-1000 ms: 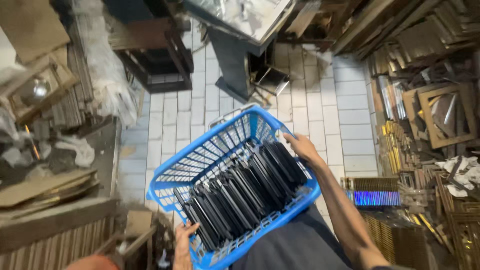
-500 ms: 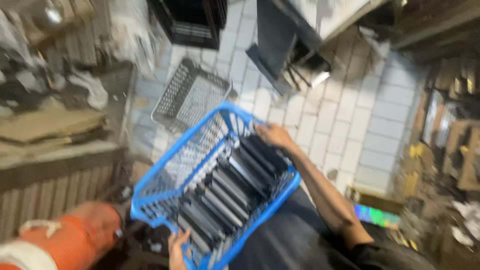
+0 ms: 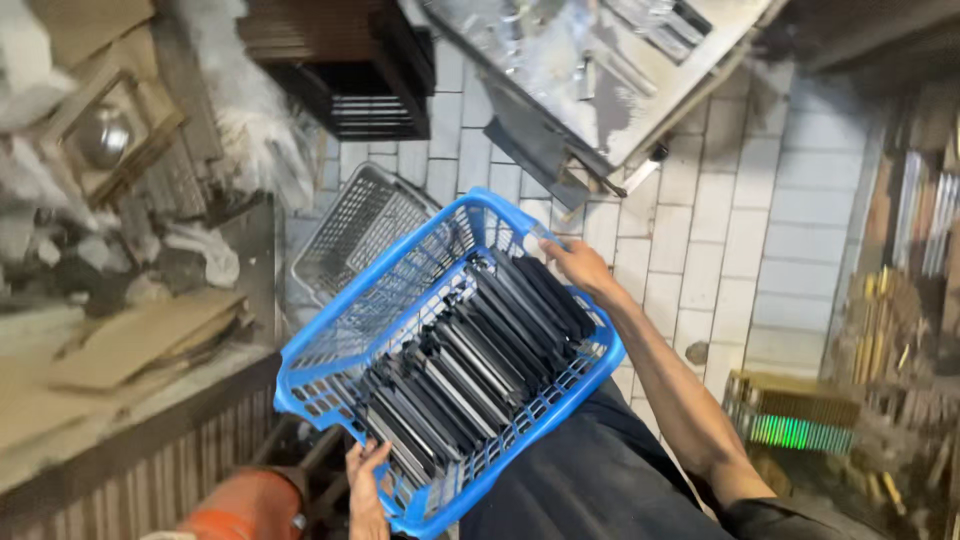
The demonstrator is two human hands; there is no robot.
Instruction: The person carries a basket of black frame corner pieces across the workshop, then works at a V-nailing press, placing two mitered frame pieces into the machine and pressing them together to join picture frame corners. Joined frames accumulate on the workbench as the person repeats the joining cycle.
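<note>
The right hand [image 3: 575,265] has its grip clamped on the far rim of the blue basket [image 3: 330,375], and the left hand [image 3: 365,490] is closed on the near rim. Between the two grips stand dark flat plates [image 3: 480,350] in rows (all on edge). Beyond the right grip, an empty grey basket [image 3: 350,235] lies on the tiled floor [image 3: 790,220].

A grey wire basket [image 3: 355,235] lies on the white tiled floor [image 3: 790,230]; just beyond it stands a dark slatted crate [image 3: 345,65]; to the right of that crate a metal sheet [image 3: 600,70] leans tilted over the tiles. Left of the grey basket lie flat cardboard pieces [image 3: 140,335]; below them, near the lower edge, sits an orange cylinder [image 3: 240,510]; far right of the basket, a green-striped stack [image 3: 795,415] rests on the floor.
</note>
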